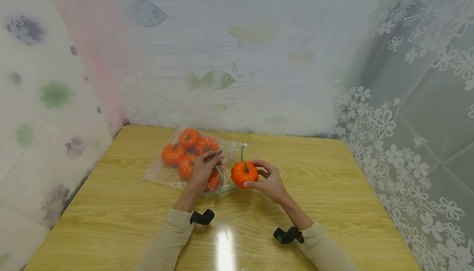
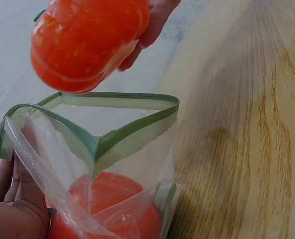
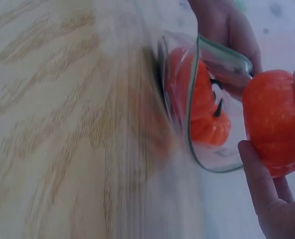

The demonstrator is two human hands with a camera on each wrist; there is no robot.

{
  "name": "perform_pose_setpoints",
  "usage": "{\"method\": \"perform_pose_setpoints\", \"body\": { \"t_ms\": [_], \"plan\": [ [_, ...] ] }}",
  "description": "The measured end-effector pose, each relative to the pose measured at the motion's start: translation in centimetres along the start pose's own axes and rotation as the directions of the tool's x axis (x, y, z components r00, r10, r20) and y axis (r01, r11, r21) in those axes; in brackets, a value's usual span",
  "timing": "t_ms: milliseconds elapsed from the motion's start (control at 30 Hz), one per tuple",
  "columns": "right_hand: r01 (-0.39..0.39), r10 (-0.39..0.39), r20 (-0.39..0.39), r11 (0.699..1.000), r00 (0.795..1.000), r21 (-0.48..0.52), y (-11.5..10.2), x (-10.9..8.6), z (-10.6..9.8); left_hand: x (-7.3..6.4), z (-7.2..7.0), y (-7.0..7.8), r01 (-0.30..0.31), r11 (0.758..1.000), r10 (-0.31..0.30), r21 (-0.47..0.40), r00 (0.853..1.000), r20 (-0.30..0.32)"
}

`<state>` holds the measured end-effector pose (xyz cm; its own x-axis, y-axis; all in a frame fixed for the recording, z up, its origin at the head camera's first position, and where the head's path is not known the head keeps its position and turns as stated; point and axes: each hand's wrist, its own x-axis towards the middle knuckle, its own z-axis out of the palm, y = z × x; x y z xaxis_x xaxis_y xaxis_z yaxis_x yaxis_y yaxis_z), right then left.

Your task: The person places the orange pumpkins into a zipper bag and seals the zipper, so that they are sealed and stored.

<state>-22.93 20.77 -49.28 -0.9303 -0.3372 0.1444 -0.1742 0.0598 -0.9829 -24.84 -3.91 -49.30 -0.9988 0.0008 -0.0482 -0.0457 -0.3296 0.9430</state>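
Observation:
A clear zip bag with a green-edged mouth lies on the table, holding several small orange pumpkins. My left hand pinches the bag's rim, and the mouth gapes toward the right. In my right hand is another orange pumpkin with a green stem, gripped between thumb and fingers just outside the opening. Seen from the left wrist, this pumpkin hangs above the green zip edge, apart from it. The right wrist view shows pumpkins inside the bag, near the mouth.
The wood-grain table extends around the bag on every side. Behind it hangs a pale curtain printed with fish, and flowered sheets stand at left and right. Each wrist wears a black camera mount.

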Motion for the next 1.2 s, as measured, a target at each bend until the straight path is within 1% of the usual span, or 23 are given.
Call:
{"method": "perform_pose_setpoints", "body": {
  "t_ms": [267,367,567,700,833,900,967,1100,1200],
  "plan": [
    [0.013,-0.013,0.004,1.000,1.000,0.021,-0.1,0.7,1.4,-0.1,0.1,0.0,-0.012,1.000,0.012,0.009,1.000,-0.001],
    [0.005,-0.005,-0.004,1.000,1.000,0.023,0.0,1.0,1.8,-0.1,0.0,0.0,-0.019,1.000,0.019,0.017,1.000,0.001],
    [-0.016,0.015,-0.050,1.000,0.999,-0.003,0.2,1.6,2.5,-0.2,0.1,0.1,-0.025,1.000,0.025,0.019,1.000,-0.001],
    [-0.031,0.027,-0.112,0.999,0.993,-0.037,0.3,2.0,3.1,-0.3,0.2,0.2,-0.013,1.000,0.013,0.027,1.000,-0.010],
    [-0.041,0.019,-0.205,0.994,0.979,-0.103,0.5,2.4,3.8,-0.4,0.4,0.5,-0.003,0.998,0.004,0.068,1.000,-0.016],
    [-0.037,-0.002,-0.246,0.987,0.969,-0.154,0.7,2.7,4.3,-0.4,0.5,0.6,-0.004,0.996,0.005,0.090,1.000,-0.015],
    [-0.023,-0.037,-0.269,0.976,0.962,-0.218,0.7,2.8,4.7,-0.4,0.6,0.7,-0.004,0.995,0.005,0.100,1.000,-0.014],
    [0.028,-0.118,-0.257,0.944,0.959,-0.328,0.7,3.1,5.3,-0.3,0.7,0.9,-0.008,0.996,0.008,0.083,1.000,-0.007],
    [0.057,-0.155,-0.233,0.924,0.960,-0.378,0.7,3.2,5.4,-0.2,0.7,0.9,-0.006,0.997,0.006,0.083,1.000,-0.008]
  ]
}}
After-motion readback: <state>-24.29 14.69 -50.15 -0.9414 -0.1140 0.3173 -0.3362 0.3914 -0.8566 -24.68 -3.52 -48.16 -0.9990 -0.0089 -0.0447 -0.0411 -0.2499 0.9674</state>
